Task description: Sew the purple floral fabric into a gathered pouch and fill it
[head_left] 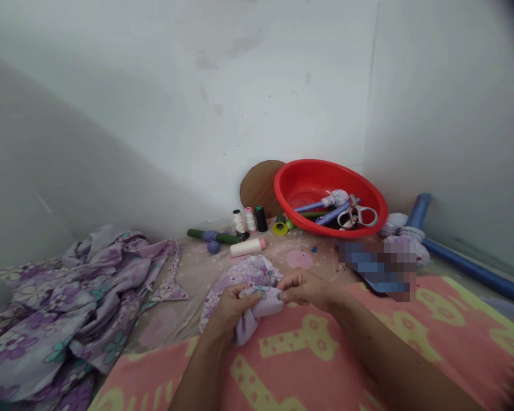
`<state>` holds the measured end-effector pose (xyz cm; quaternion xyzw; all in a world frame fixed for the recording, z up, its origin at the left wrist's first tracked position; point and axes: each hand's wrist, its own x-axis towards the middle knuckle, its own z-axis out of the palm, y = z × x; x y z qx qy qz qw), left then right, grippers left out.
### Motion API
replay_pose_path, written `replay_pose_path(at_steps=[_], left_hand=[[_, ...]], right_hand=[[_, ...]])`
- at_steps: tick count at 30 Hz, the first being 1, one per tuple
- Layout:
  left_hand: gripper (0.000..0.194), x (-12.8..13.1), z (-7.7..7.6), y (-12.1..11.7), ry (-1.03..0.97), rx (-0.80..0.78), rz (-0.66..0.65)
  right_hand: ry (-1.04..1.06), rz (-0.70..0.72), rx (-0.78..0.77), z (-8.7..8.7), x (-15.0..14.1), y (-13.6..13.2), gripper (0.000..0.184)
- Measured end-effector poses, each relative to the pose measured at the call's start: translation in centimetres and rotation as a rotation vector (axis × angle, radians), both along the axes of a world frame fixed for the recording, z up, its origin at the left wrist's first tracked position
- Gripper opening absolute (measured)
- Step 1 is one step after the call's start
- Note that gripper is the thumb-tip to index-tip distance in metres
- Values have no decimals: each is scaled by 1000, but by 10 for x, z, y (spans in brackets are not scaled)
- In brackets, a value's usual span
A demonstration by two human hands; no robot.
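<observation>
A lilac flowered cloth (251,271) lies in front of me, its near edge raised and folded between my hands. My left hand (233,308) pinches the fold with the thumb on top. On the other side, my right hand (306,289) grips the edge of the same cloth between thumb and fingertips. Whether a needle or thread is in the fingers is too small to tell. Just beyond the cloth, a white thread spool (247,247) rests on its side.
A red basin (329,228) holds scissors (357,216) and cloth-tipped sticks. Upright thread spools (261,218) stand by the wall, near a cardboard disc (261,182). Heaped flowered fabric (68,308) is at left. A phone-like object (374,268), partly blurred, and a blue tube (480,271) lie right.
</observation>
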<state>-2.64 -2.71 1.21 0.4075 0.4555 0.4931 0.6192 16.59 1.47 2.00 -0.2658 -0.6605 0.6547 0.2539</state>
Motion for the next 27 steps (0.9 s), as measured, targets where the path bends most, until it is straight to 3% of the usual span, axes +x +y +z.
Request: replay_pose_path(at_steps=[11,19,27], left_hand=[[19,0,0,0,-24,-8,-28],[20,0,3,-1,13,17,19],[18,5,6,-2,192,187,-12]], right_hand=[[9,22,10,-4,3,2,20],[-34,-74,10,-1,-2,-1,19],[-115,-154,78,4,-8,-7,12]])
